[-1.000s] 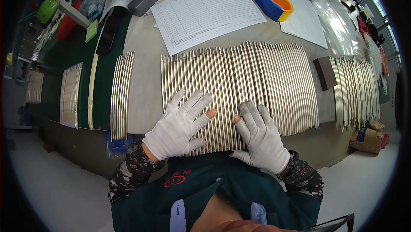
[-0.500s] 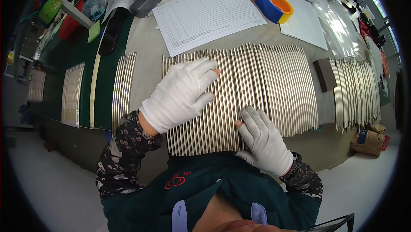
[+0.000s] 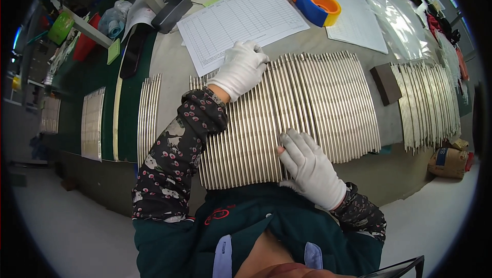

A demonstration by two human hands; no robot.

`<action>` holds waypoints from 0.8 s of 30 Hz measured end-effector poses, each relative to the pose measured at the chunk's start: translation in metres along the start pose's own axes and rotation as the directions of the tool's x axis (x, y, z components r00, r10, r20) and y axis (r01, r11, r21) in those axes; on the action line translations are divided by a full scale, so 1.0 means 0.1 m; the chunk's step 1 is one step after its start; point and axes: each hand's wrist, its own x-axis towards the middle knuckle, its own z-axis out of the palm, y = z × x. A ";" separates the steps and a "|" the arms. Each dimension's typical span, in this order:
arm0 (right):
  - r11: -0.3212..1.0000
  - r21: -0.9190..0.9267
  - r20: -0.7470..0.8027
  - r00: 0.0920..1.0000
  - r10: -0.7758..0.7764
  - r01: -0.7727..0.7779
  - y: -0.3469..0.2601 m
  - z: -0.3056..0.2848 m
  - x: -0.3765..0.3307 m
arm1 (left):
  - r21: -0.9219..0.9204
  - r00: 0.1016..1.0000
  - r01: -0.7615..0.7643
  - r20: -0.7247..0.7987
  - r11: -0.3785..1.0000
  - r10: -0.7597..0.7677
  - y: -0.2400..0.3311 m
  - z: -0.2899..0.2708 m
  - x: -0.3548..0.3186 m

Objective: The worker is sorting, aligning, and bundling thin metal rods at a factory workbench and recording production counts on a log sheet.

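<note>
A wide row of slim, shiny metal rods lies side by side on the table before me. My left hand, in a white glove, reaches to the far ends of these rods. Its bent fingers close on a rod end near the middle of the row, though the fingertips are partly hidden. Lower down, my right hand, gloved too, rests on the near half of the row with its fingers stretched along the rods. One bare fingertip shows on each hand.
Rods also lie in a narrow group at left and a bundle at right, beside a dark block. Behind are a printed form, a tape dispenser, a notebook and a phone.
My left hand has moved from lying over the left rods to their far ends, bending its fingers. My right hand stays on the near half. The view has shifted slightly.
</note>
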 end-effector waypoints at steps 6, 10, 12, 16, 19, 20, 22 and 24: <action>1.000 -0.023 -0.035 0.999 0.009 -0.010 -0.01 0.03 -0.02 | -0.160 0.967 0.250 -0.009 0.955 -0.255 0.09 0.00 0.00; 0.997 -0.074 -0.077 0.997 0.015 -0.021 -0.01 0.07 -0.04 | -0.673 0.924 0.357 0.154 0.648 -0.349 0.11 -0.20 0.01; 0.996 -0.087 -0.114 0.993 0.007 -0.017 -0.01 0.11 -0.05 | -0.767 0.905 0.387 0.210 0.512 -0.369 0.17 -0.34 -0.02; 0.992 -0.126 -0.186 0.982 -0.012 -0.012 -0.01 0.16 -0.07 | -0.910 0.890 0.364 0.278 0.196 -0.361 0.23 -0.46 -0.05; 0.996 -0.094 -0.139 0.990 -0.005 -0.008 -0.03 0.09 -0.04 | -0.932 0.897 0.360 0.359 -0.044 -0.259 0.22 -0.49 -0.08; 0.995 -0.105 -0.158 0.987 -0.012 -0.005 -0.05 0.08 -0.06 | -0.932 0.895 0.363 0.352 -0.012 -0.274 0.24 -0.49 -0.08; 1.000 -0.001 -0.158 0.987 -0.016 0.016 -0.04 -0.01 -0.04 | -0.933 0.893 0.357 0.325 0.049 -0.312 0.24 -0.43 -0.08; 0.998 0.060 -0.228 0.974 -0.005 0.019 -0.02 -0.15 -0.09 | -0.942 0.898 0.324 0.279 0.082 -0.340 0.27 -0.40 -0.10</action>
